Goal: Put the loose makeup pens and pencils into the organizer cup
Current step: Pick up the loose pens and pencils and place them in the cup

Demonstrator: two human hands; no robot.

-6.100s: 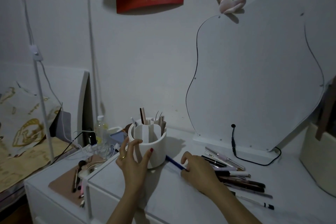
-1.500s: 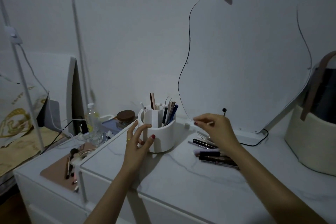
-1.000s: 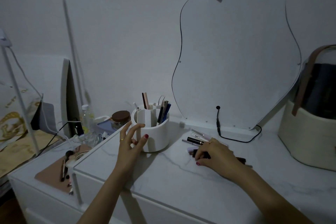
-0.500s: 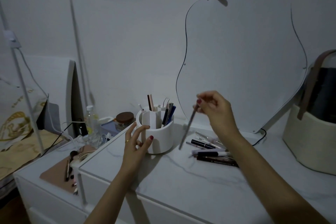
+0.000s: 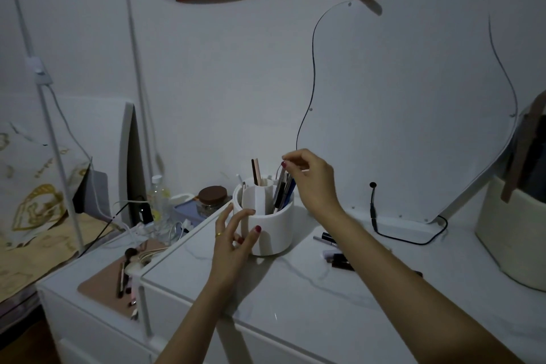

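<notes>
Left of the left hand (image 5: 233,241): a brown pad (image 5: 103,284) with a few makeup brushes, then a clear bottle (image 5: 158,201) and a brown-lidded jar (image 5: 212,199), both beyond the fingers. Left hand loosely spread against the near-left wall of the white organizer cup (image 5: 267,229), thumb and fingertips touching it, nothing gripped. Inside the cup, a raised central divider; behind it, a brown and a pink stick standing upright; in the right-hand compartment, several dark and blue pens leaning together. Directly above that compartment, the right hand (image 5: 310,177), fingers curled, thumb and forefinger pinching the top end of a slim pencil (image 5: 280,186) already standing among the pens. Below and right of the right forearm, on the white marbled surface (image 5: 295,304), the remaining loose pens (image 5: 335,254), partly hidden by the arm. Further right, a black cable (image 5: 399,233) at the foot of a white wavy-edged panel (image 5: 413,97), then a cream basket (image 5: 514,233).
</notes>
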